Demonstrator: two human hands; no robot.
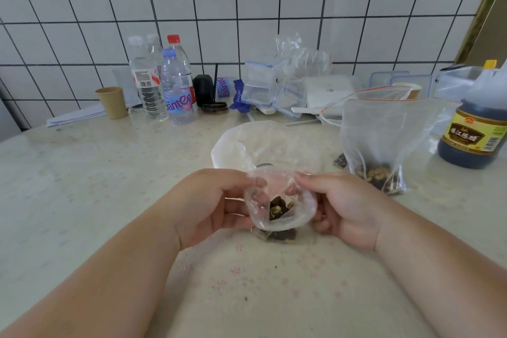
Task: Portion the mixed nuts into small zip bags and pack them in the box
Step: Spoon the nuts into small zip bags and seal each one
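A small clear zip bag (282,217) with mixed nuts in its bottom stands on the table between my hands, its mouth spread wide. My left hand (211,206) pinches the bag's left rim. My right hand (345,208) pinches the right rim. A bigger zip bag with a red seal line (384,140) stands upright to the right, with nuts (375,173) at its bottom. Clear lidded boxes (260,82) are stacked at the back against the wall.
Behind the small bag lies a crumpled white plastic bag (260,143). Water bottles (175,88) and a paper cup (112,101) stand at the back left. A dark vinegar bottle (474,123) stands at the right edge. Loose clear bags and lids crowd the back right.
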